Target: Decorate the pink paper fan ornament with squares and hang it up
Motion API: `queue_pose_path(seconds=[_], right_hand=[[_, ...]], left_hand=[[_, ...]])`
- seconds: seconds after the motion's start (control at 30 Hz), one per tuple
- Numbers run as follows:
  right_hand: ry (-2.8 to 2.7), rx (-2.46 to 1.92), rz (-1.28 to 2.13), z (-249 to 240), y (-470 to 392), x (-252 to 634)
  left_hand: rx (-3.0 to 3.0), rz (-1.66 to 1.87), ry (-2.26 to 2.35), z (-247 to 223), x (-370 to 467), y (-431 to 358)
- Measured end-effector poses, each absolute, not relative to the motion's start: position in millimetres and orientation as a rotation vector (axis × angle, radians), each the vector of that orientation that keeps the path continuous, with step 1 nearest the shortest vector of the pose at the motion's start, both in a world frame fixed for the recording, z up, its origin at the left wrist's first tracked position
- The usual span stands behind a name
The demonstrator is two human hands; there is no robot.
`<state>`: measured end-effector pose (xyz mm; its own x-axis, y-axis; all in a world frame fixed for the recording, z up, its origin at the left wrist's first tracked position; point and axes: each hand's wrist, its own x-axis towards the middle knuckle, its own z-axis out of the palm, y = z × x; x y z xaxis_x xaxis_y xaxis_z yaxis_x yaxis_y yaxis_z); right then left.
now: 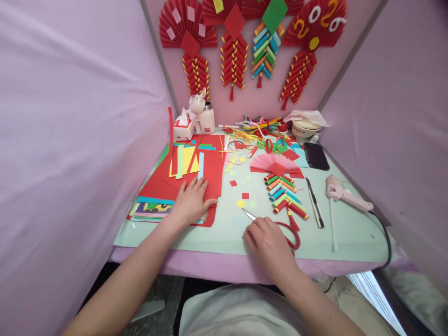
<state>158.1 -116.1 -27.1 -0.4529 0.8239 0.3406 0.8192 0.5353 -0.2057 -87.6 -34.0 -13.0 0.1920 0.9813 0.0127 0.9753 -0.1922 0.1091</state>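
Note:
My left hand (192,200) lies on the red paper sheets (164,184) with its fingers spread, just below a light blue strip (200,164). My right hand (265,235) rests over the red-handled scissors (296,237), its fingers bent; the blades point up and left toward a small yellow square (241,203), and whether the fingers grip the scissors is hard to see. Beyond my right hand lies a paper firecracker string (284,193) under a pink paper fan (273,162). Small red squares (245,196) are scattered between my hands.
A craft knife (317,205) and a glue gun (346,193) with a cord lie at the right, below a black phone (316,156). Toward the back stand a tissue box (184,128), a white bottle (207,119) and a bowl (304,128). Paper scraps lie between them.

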Motion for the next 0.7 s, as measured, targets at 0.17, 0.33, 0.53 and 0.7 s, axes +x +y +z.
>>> queue_pose_path(seconds=[0.17, 0.33, 0.53, 0.7], right_hand=[[-2.343, -1.382, 0.095, -24.1, -119.6, 167.2], [-2.294, -1.428, 0.168, -23.8, -120.1, 176.9], [-2.242, -1.446, 0.158, -23.8, -117.2, 188.6], [-2.254, -1.460, 0.139, -21.8, -117.1, 202.2]], left_hand=[[2.412, 0.182, 2.062, -2.8, -97.3, -25.5], [2.420, 0.480, 1.857, 3.0, -67.7, -50.9], [2.261, 0.425, 1.584, -2.4, -23.2, -76.2], [2.263, 0.437, 1.602, -2.3, -13.6, -46.3]])
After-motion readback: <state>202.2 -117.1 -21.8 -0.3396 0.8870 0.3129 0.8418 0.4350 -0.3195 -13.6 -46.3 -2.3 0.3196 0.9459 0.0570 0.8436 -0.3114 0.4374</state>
